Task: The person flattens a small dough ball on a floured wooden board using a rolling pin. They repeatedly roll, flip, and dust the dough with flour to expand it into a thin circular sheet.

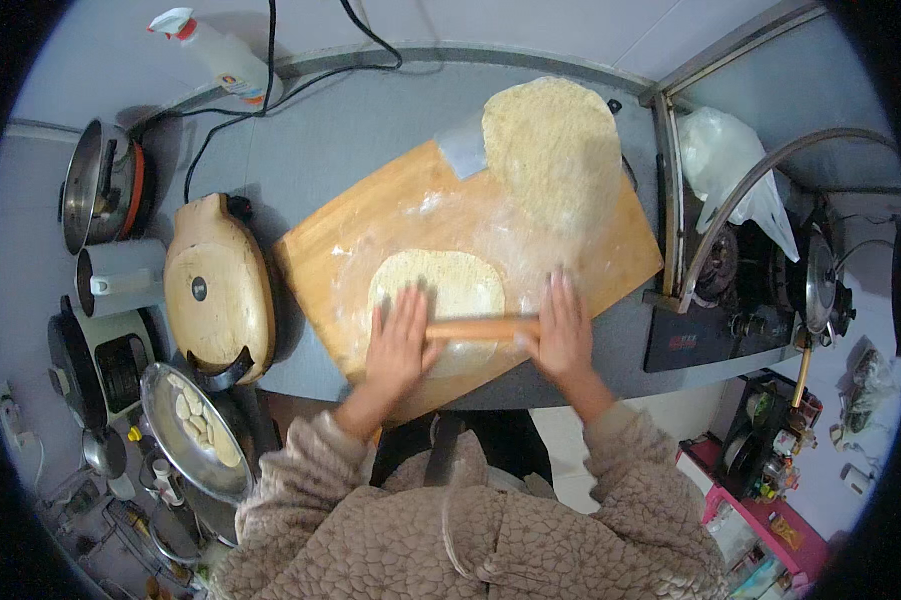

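A wooden rolling pin (484, 328) lies across a flattened sheet of dough (439, 281) on a floured wooden board (323, 232). Over the pin's left end rests my left hand (399, 334), fingers extended and blurred. My right hand (563, 330) lies flat over the pin's right end, its fingers also stretched out. Neither hand is seen wrapped around the pin, and its two ends are hidden under the hands. A larger flat round of dough (551, 150) covers the board's far right corner and reaches past its edge.
An electric griddle (221, 300) with a lid stands left of the board. Near it is a steel bowl (225, 480) holding pale dough pieces. A spray bottle (233, 64) and black cables (210, 135) are at the back left. A gas stove (709, 330) stands at the right.
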Demonstrator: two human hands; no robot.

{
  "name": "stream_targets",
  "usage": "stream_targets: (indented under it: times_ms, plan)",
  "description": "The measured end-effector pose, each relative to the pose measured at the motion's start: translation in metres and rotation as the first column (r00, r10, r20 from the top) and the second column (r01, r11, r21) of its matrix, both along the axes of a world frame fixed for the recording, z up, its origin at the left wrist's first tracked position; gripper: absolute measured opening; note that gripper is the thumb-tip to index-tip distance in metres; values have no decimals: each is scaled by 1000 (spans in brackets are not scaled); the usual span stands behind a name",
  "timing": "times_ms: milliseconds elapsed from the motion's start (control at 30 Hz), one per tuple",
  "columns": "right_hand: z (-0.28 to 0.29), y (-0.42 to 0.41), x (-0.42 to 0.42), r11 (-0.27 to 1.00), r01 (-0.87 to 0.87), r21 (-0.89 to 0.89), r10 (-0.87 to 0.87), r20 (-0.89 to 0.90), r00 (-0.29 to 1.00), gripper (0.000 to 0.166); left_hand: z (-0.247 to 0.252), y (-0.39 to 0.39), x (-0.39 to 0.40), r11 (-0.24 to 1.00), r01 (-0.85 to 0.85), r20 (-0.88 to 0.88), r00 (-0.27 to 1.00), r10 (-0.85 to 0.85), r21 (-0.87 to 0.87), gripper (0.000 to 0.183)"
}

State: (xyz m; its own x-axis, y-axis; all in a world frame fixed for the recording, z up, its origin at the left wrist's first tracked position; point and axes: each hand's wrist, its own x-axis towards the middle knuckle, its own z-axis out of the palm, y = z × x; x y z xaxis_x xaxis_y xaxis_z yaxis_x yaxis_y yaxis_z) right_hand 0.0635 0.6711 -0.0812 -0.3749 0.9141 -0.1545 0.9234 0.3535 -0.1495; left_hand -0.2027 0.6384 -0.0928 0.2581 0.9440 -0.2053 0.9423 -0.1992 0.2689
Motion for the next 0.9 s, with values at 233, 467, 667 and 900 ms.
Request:
stream_targets:
  times_ms: [233, 467, 667, 900]
  plan:
    - [2, -81, -6, 999, 34, -24, -35, -49, 998, 84, 16, -50, -17, 976, 99, 60, 994, -89, -196, 82]
    - [3, 6, -19, 984, 179, 28, -179, -4, 984, 81, 9, 27, -5, 998, -32, 64, 997, 30, 44, 76]
    - [-17, 20, -24, 931, 298, 210, -289, -75, 954, 78, -2, 43, -10, 988, -33, 65, 998, 24, 151, 70]
    - [-2, 29, -21, 978, 168, 123, -154, -117, 981, 58, 1, 50, -10, 985, -49, 49, 998, 42, 164, 73]
